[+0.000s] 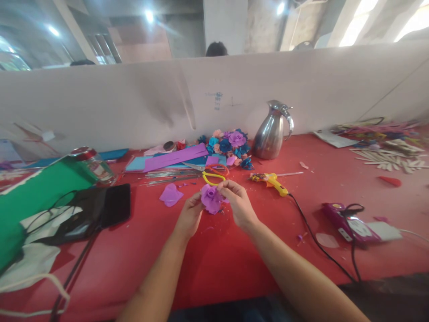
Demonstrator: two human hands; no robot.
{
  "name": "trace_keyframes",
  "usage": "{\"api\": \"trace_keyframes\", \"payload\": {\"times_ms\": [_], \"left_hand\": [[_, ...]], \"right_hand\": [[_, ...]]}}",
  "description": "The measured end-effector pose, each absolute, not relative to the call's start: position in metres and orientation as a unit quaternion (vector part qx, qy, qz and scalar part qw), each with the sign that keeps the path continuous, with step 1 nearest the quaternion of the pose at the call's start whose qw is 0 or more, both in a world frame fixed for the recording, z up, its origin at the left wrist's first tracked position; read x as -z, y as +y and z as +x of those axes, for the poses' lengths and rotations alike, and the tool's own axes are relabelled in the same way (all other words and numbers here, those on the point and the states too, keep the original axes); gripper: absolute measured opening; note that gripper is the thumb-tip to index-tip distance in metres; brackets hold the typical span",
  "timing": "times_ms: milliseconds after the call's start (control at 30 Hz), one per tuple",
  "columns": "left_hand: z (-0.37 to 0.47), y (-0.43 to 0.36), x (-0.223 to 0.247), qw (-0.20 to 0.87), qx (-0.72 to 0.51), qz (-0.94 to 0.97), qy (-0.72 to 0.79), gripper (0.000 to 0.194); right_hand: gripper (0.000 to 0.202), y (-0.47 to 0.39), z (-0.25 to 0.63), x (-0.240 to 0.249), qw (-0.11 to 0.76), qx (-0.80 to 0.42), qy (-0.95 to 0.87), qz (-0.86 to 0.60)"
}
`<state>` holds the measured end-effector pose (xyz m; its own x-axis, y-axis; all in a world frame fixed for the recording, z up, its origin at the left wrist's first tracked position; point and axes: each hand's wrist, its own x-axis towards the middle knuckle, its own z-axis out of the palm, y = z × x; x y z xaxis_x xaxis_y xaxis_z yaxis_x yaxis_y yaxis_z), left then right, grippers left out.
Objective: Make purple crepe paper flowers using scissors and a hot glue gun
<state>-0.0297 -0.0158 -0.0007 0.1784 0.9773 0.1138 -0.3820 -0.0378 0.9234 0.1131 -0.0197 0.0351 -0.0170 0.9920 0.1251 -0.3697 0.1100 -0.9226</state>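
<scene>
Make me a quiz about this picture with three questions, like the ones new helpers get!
1. True or false: the scissors have two blue handles.
2. Pick one. The metal jug stands:
A) on the floor
B) on the red table
C) inside a box
3. Fill in the colour: the left hand and the right hand hold a ____ flower.

Key: 1. False, one is red and one is yellow. 2. B. 3. Purple.
</scene>
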Motion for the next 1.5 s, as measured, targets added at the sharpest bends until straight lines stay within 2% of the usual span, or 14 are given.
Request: {"api": "trace_keyframes", "payload": {"times_ms": [267,500,833,1000,1233,1500], "left_hand": [[-0.0307,-0.015,0.0034,0.643,-0.56,0.433,0.293,0.027],[-0.031,-0.0156,0.003,0.651,-0.556,0.436,0.28,0.021],[-0.0325,-0.0149,0.0059,0.65,-0.565,0.428,0.276,0.024],[-0.0312,-0.0172,0.0017,0.642,-0.57,0.426,0.285,0.025],[-0.0296,-0.0163,0.0007,0.647,-0.569,0.418,0.287,0.019],[-0.0308,-0.016,0.001,0.65,-0.557,0.436,0.278,0.024]], "right_hand": [[0.014,-0.0198,0.1127,-0.0337,0.603,-0.582,-0.429,-0.337],[0.024,-0.022,0.1135,-0.0368,0.571,-0.568,-0.494,-0.328],[0.027,-0.0241,0.1147,-0.0382,0.589,-0.55,-0.52,-0.283],[0.032,-0.025,0.1138,-0.0372,0.579,-0.545,-0.521,-0.309],[0.027,-0.0243,0.1135,-0.036,0.58,-0.548,-0.514,-0.315],[0.028,-0.0214,0.1153,-0.0353,0.583,-0.539,-0.506,-0.338]]}}
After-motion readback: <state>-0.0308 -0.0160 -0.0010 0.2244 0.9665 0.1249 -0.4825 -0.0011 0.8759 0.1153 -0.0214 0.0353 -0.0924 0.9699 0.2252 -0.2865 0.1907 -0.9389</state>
